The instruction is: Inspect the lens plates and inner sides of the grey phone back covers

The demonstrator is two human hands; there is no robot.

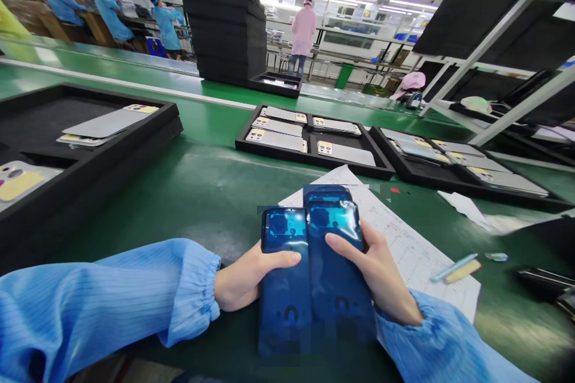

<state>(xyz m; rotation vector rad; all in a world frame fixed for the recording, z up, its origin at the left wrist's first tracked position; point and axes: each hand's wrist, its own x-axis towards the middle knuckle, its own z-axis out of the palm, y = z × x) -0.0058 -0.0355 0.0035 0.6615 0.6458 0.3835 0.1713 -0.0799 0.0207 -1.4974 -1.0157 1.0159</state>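
My left hand [251, 275] is closed on a glossy dark-blue phone panel [285, 287], its thumb lying across the front. My right hand [381, 263] grips a second blue phone panel [339, 275] at its right edge, thumb on the face. The two panels lie side by side and touch or slightly overlap. Behind the right one, the top edge of another blue panel [327, 192] shows; what bears it is hidden. A written paper sheet [404, 239] lies on the green table beneath and beyond my right hand.
A large black tray [148, 143] with silver phone backs stands at left. Two more black trays [314, 158] [476, 182] hold several silver phone backs ahead. A tall stack of black trays [229, 30] rises behind. A pen [453, 269] lies at right. Several people work farther off.
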